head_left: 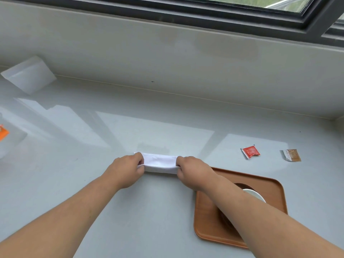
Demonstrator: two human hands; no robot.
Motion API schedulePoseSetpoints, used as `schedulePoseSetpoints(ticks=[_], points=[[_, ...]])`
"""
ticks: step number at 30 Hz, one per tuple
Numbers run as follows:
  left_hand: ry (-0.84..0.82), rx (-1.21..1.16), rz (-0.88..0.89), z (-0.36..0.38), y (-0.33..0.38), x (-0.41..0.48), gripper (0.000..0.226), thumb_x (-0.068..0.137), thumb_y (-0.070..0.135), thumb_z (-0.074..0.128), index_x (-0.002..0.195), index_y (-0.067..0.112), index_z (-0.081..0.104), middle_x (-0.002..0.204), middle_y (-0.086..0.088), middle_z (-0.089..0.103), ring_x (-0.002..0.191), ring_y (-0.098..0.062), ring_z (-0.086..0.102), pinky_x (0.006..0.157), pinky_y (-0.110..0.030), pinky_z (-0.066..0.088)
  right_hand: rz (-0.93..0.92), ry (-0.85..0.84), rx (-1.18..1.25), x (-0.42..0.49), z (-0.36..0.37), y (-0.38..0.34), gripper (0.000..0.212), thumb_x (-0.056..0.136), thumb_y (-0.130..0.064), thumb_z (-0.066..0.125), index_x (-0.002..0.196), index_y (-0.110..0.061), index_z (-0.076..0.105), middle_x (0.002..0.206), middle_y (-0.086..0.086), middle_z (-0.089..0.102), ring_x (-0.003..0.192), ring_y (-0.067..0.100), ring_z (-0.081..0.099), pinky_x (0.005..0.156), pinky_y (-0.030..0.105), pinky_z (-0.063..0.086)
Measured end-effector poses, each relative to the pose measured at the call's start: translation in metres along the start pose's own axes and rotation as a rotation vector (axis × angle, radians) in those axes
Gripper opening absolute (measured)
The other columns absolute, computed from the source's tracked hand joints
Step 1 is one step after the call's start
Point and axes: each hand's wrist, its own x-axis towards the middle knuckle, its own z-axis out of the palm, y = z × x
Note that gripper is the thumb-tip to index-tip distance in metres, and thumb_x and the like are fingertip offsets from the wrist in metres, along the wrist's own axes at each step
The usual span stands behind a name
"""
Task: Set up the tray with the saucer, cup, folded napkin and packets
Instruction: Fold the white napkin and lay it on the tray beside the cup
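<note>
Just under the right forearm, a brown wooden tray with rounded corners (206, 211) lies on the pale grey glossy counter (93, 192). It already carries a dark round saucer (243, 185) with a white cup (256, 195) on it, both largely hidden by the arm.

Ahead of the tray's far-left corner, the left hand (126, 170) and the right hand (191, 170) each pinch one end of a white cloth napkin (160, 162). Their fingers are curled round its edges, and between them it is stretched into a narrow band low over the counter. The step in hand appears to be folding the napkin. It is already narrow, so the fold looks close to done.

The next move probably calls for flattening the fold and carrying the napkin back and to the right onto a bare part of the tray, clear of the saucer.

Farther right of the right hand, a small red sachet (250, 151) and a small brown sachet (292, 155) lie apart on the counter, not yet on the tray. Far left of the left hand is a clear plastic bag (28, 75).
</note>
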Motion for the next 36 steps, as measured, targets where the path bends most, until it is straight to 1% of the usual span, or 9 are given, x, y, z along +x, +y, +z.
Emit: schedulePoseSetpoints(ticks=[7, 13, 18, 21, 24, 27, 30, 33, 36], points=[[-0.012, -0.075, -0.087, 0.000, -0.002, 0.032, 0.010, 0.104, 0.038, 0.046, 0.103, 0.029, 0.051, 0.101, 0.003, 0.065, 0.089, -0.022, 0.059, 0.067, -0.035, 0.042, 0.147, -0.034, 0.089, 0.026, -0.004, 0.016, 0.015, 0.103, -0.025, 0.042, 0.113, -0.017, 0.051, 0.090, 0.000, 0.056, 0.081, 0.027, 0.055, 0.065, 0.038, 0.043], [0.025, -0.103, -0.152, 0.001, -0.001, 0.052, 0.012, 0.099, 0.039, 0.054, 0.099, 0.028, 0.056, 0.093, 0.003, 0.063, 0.083, -0.019, 0.059, 0.068, -0.035, 0.047, 0.194, -0.038, 0.044, 0.043, 0.000, 0.025, 0.016, 0.098, -0.016, 0.048, 0.113, -0.016, 0.052, 0.089, 0.001, 0.058, 0.081, 0.027, 0.055, 0.063, 0.035, 0.041], [0.121, 0.081, -0.276, -0.002, 0.005, 0.056, 0.044, 0.091, 0.058, 0.062, 0.106, 0.018, 0.051, 0.101, -0.001, 0.058, 0.086, -0.026, 0.059, 0.066, -0.036, 0.045, 0.194, 0.043, -0.108, 0.046, 0.003, 0.025, 0.017, 0.095, -0.017, 0.054, 0.112, -0.013, 0.054, 0.092, 0.006, 0.068, 0.075, 0.029, 0.050, 0.061, 0.033, 0.033], [0.083, 0.112, -0.368, -0.003, 0.003, 0.055, 0.057, 0.088, 0.068, 0.060, 0.104, 0.014, 0.051, 0.092, -0.001, 0.059, 0.080, -0.025, 0.059, 0.061, -0.035, 0.044, 0.261, 0.092, -0.107, 0.047, -0.001, 0.026, 0.026, 0.099, -0.036, 0.055, 0.108, -0.012, 0.053, 0.093, 0.007, 0.068, 0.083, 0.031, 0.057, 0.064, 0.035, 0.036], [-0.003, 0.008, -0.362, -0.005, -0.002, 0.055, 0.059, 0.082, 0.070, 0.066, 0.106, 0.017, 0.054, 0.095, 0.001, 0.060, 0.085, -0.023, 0.061, 0.064, -0.034, 0.045, 0.330, 0.125, -0.099, 0.046, -0.005, 0.030, 0.041, 0.097, -0.052, 0.056, 0.107, -0.012, 0.053, 0.098, 0.006, 0.064, 0.095, 0.030, 0.059, 0.068, 0.036, 0.038], [-0.070, -0.032, -0.338, -0.010, -0.002, 0.054, 0.060, 0.076, 0.066, 0.075, 0.109, 0.019, 0.057, 0.100, 0.003, 0.058, 0.087, -0.020, 0.059, 0.063, -0.032, 0.041, 0.314, 0.082, -0.101, 0.046, -0.005, 0.030, 0.042, 0.100, -0.051, 0.052, 0.113, -0.012, 0.057, 0.110, 0.007, 0.063, 0.106, 0.030, 0.055, 0.077, 0.038, 0.044], [-0.107, 0.000, -0.332, -0.011, 0.000, 0.054, 0.051, 0.077, 0.063, 0.073, 0.103, 0.023, 0.054, 0.102, 0.002, 0.054, 0.087, -0.020, 0.057, 0.064, -0.032, 0.040, 0.254, 0.040, -0.139, 0.045, -0.005, 0.026, 0.041, 0.102, -0.048, 0.049, 0.117, -0.012, 0.061, 0.116, 0.009, 0.060, 0.111, 0.030, 0.052, 0.090, 0.040, 0.047], [-0.113, -0.002, -0.321, -0.011, 0.000, 0.054, 0.043, 0.085, 0.056, 0.070, 0.102, 0.021, 0.052, 0.097, 0.002, 0.056, 0.088, -0.021, 0.057, 0.063, -0.032, 0.038, 0.210, 0.023, -0.109, 0.040, -0.004, 0.019, 0.034, 0.103, -0.042, 0.049, 0.112, -0.011, 0.060, 0.112, 0.010, 0.062, 0.107, 0.030, 0.053, 0.084, 0.039, 0.044], [-0.093, -0.048, -0.317, -0.014, -0.002, 0.053, 0.036, 0.089, 0.051, 0.067, 0.098, 0.021, 0.049, 0.086, 0.004, 0.056, 0.080, -0.019, 0.056, 0.058, -0.031, 0.035, 0.236, 0.013, 0.035, 0.032, -0.004, 0.013, 0.026, 0.102, -0.037, 0.049, 0.105, -0.012, 0.055, 0.101, 0.009, 0.063, 0.095, 0.030, 0.057, 0.070, 0.036, 0.042]])
